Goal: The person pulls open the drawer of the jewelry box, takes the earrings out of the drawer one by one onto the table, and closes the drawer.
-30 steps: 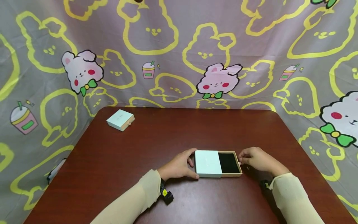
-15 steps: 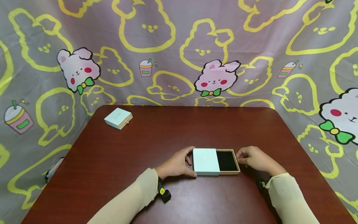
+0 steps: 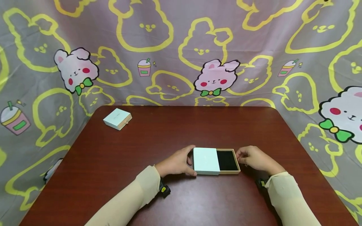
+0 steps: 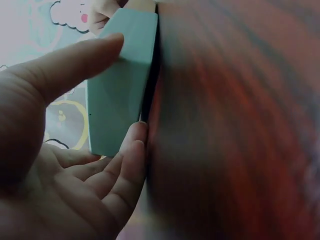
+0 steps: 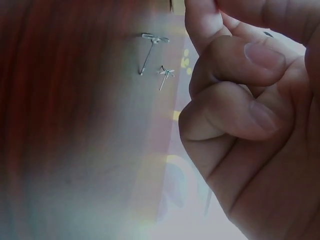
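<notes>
Boxes [image 3: 205, 161], two; metal pins [image 5: 156, 39], two

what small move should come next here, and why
Probably ease the tan-rimmed, black-lined rectangular drawer slightly further out: it's only partly open, the left grip holds the square mint box sleeve, and the right grip is at the drawer's outer end.

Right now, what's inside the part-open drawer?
The pulled-out part of the drawer shows a black lining, with nothing I can make out on it. The rest sits inside the cover, so its contents can't be seen.
</notes>
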Demonstrator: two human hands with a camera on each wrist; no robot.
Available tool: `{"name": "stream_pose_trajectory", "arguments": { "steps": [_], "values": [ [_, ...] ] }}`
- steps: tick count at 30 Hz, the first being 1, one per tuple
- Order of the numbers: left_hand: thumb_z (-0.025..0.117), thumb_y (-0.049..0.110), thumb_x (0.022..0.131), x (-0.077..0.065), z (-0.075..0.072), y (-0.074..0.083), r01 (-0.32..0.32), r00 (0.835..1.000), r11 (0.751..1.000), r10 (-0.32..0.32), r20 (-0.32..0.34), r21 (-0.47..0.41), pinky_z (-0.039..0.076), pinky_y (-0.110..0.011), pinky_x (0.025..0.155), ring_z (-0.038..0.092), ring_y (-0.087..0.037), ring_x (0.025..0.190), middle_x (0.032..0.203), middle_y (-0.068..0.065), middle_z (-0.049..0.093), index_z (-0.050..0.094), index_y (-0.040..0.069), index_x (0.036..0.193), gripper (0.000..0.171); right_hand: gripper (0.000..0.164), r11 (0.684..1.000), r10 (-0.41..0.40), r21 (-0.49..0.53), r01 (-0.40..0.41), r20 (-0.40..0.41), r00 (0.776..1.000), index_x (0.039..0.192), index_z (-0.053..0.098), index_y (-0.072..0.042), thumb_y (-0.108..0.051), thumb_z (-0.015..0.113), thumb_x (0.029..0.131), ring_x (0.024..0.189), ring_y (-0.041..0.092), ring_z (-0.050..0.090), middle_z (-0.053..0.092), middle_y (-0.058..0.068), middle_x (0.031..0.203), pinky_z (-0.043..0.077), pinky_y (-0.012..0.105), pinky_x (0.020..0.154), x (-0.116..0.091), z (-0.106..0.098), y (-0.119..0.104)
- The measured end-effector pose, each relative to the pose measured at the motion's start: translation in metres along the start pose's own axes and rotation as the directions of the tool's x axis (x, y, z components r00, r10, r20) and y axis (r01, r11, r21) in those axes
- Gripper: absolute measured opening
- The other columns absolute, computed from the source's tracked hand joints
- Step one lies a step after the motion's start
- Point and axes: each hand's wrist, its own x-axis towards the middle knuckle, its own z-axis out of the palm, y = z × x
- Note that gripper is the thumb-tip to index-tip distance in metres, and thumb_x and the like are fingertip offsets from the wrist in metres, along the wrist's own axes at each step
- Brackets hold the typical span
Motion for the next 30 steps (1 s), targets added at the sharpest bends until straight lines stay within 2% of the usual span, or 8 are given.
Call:
{"name": "stream_pose_trajectory", "arguments": {
  "steps": [8, 12, 15, 19, 30],
  "values": [
    [0.093, 0.034, 0.064, -0.002, -0.003, 0.008, -0.006, 1.000, 0.990, 0.007, -0.010, 0.139, 0.047, -0.028, 0.068, 0.055, -0.008, 0.076, 0.092, 0.002, 0.058, 0.030, 0.007, 0.150, 0.110, 0.012, 0.999, 0.032, -0.008, -0.032, 0.002, 0.999, 0.085, 0.067, -0.011, 0.001, 0.065, 0.086, 0.058, 0.009, 0.052, 0.060, -0.003, 0.069, 0.044, 0.027, 0.053, 0.001, 0.000, 0.000],
    [0.093, 0.037, 0.062, -0.001, -0.004, 0.010, -0.019, 0.999, 0.980, 0.024, -0.021, 0.196, 0.046, -0.030, 0.075, 0.056, -0.010, 0.079, 0.097, 0.001, 0.059, 0.034, 0.007, 0.148, 0.109, 0.011, 1.000, 0.027, -0.013, -0.027, 0.001, 1.000, 0.085, 0.068, -0.011, 0.000, 0.066, 0.086, 0.060, 0.010, 0.052, 0.060, -0.003, 0.069, 0.044, 0.027, 0.053, 0.001, 0.000, 0.000],
    [0.093, 0.040, 0.061, -0.001, -0.004, 0.012, -0.020, 0.999, 0.968, 0.028, -0.029, 0.248, 0.043, -0.033, 0.092, 0.058, -0.015, 0.104, 0.121, -0.003, 0.059, 0.036, 0.008, 0.147, 0.108, 0.010, 1.000, 0.013, -0.015, -0.013, 0.000, 1.000, 0.085, 0.068, -0.011, -0.001, 0.067, 0.086, 0.060, 0.009, 0.051, 0.060, -0.004, 0.069, 0.044, 0.027, 0.053, 0.000, 0.000, 0.000],
    [0.092, 0.044, 0.061, -0.001, -0.004, 0.015, -0.016, 0.999, 0.953, 0.028, -0.037, 0.304, 0.035, -0.038, 0.105, 0.043, -0.021, 0.131, 0.144, -0.007, 0.046, 0.037, 0.008, 0.147, 0.108, 0.009, 1.000, 0.008, -0.015, -0.008, 0.001, 1.000, 0.085, 0.068, -0.010, -0.001, 0.067, 0.086, 0.060, 0.009, 0.051, 0.059, -0.005, 0.069, 0.044, 0.027, 0.053, 0.000, -0.001, 0.001],
    [0.091, 0.047, 0.060, -0.001, -0.003, 0.015, -0.034, 0.998, 0.937, 0.052, -0.041, 0.347, 0.038, -0.036, 0.102, 0.047, -0.021, 0.127, 0.140, -0.007, 0.049, 0.040, 0.007, 0.146, 0.108, 0.008, 1.000, 0.022, -0.010, -0.022, -0.006, 1.000, 0.085, 0.068, -0.010, -0.002, 0.068, 0.085, 0.061, 0.010, 0.051, 0.059, -0.005, 0.069, 0.043, 0.027, 0.054, -0.001, -0.001, 0.001]
  ]
}}
